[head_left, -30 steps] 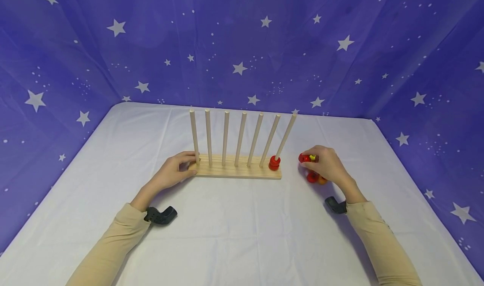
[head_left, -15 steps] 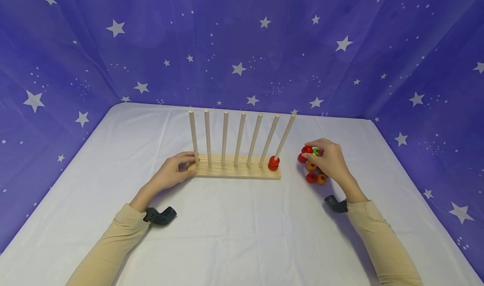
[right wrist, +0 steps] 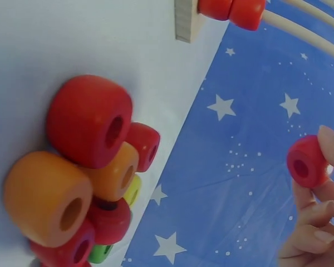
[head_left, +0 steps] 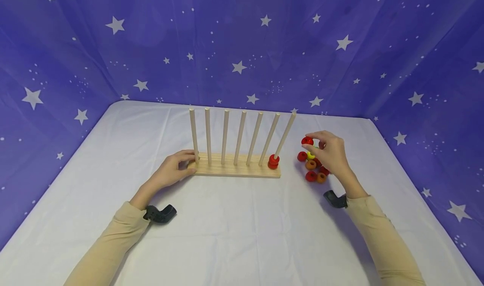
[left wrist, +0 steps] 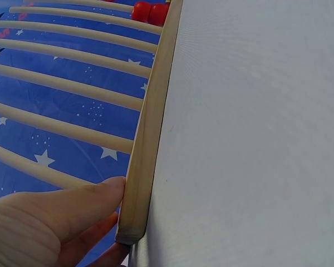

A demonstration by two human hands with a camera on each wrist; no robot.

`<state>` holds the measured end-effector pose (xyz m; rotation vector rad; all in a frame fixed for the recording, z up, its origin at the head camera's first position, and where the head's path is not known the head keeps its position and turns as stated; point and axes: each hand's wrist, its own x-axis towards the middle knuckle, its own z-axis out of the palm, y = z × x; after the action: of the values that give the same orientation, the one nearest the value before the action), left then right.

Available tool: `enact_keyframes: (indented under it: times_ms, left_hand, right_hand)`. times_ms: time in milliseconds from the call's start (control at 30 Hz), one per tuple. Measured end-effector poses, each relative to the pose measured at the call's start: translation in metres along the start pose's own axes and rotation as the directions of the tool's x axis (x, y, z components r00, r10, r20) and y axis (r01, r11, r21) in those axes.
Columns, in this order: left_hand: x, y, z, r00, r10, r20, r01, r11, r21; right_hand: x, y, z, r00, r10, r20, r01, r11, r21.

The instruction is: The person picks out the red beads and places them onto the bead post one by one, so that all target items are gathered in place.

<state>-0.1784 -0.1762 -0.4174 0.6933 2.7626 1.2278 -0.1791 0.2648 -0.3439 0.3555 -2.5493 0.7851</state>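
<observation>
A wooden base [head_left: 234, 171] carries several upright pegs, and two red beads [head_left: 274, 161] are stacked on its rightmost peg. My left hand [head_left: 172, 168] grips the left end of the base; in the left wrist view the thumb of this hand [left wrist: 50, 222] lies against the board's edge. Off to the right, my right hand [head_left: 330, 151] pinches a red bead [head_left: 307, 141] between thumb and fingers. The right wrist view shows this held bead [right wrist: 308, 161] raised, its hole visible, with the right hand [right wrist: 323, 206] around one side.
Loose red, orange, yellow and green beads lie in a cluster below the right hand, among them an orange bead [head_left: 321, 177] and a red bead [head_left: 302, 156]. A white cloth [head_left: 227, 227] covers the table, and a blue starry curtain [head_left: 211, 38] stands behind.
My right hand has lifted away from the cluster, a red bead in its pinch, and moved slightly farther back; more loose beads show. My left hand has stayed at the base.
</observation>
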Motion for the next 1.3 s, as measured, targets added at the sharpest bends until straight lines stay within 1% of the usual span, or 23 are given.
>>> enact_keyframes:
  times_ms: [133, 333, 467, 667, 833, 1100, 1233, 1300]
  left_hand:
    - [0.001, -0.001, 0.000, 1.000, -0.002, 0.002, 0.002, 1.000, -0.003]
    - [0.000, 0.000, 0.000, 1.000, -0.003, -0.002, 0.003, 1.000, -0.001]
    - [0.000, -0.001, 0.001, 1.000, -0.007, 0.000, 0.007, 1.000, -0.002]
    - [0.000, -0.001, 0.000, 1.000, -0.003, 0.002, 0.003, 1.000, 0.002]
    - [-0.001, 0.000, 0.000, 1.000, -0.006, 0.002, 0.006, 1.000, -0.002]
    - [-0.001, -0.002, 0.001, 1.000, 0.000, -0.003, 0.000, 1.000, -0.003]
    - [0.000, -0.002, 0.001, 1.000, 0.006, -0.008, -0.006, 1.000, 0.000]
    - [0.000, -0.002, 0.001, 1.000, 0.010, -0.007, -0.010, 1.000, 0.004]
  right_hand:
    - [0.004, -0.002, 0.000, 0.998, 0.016, -0.064, -0.014, 0.999, 0.033]
    - [0.007, -0.010, -0.001, 0.989, 0.057, -0.133, -0.041, 0.992, 0.122]
    - [0.009, -0.015, -0.001, 0.984, 0.075, -0.160, -0.047, 0.984, 0.171]
    - [0.010, -0.017, -0.001, 0.981, 0.082, -0.176, -0.045, 0.978, 0.201]
    - [0.012, -0.021, 0.000, 0.974, 0.074, -0.216, -0.019, 0.969, 0.247]
    - [0.023, -0.040, -0.001, 0.947, 0.046, -0.318, 0.063, 0.944, 0.325]
    - [0.027, -0.047, -0.002, 0.930, 0.046, -0.364, 0.107, 0.914, 0.391]
    - [0.028, -0.049, -0.001, 0.922, 0.045, -0.384, 0.135, 0.893, 0.430]
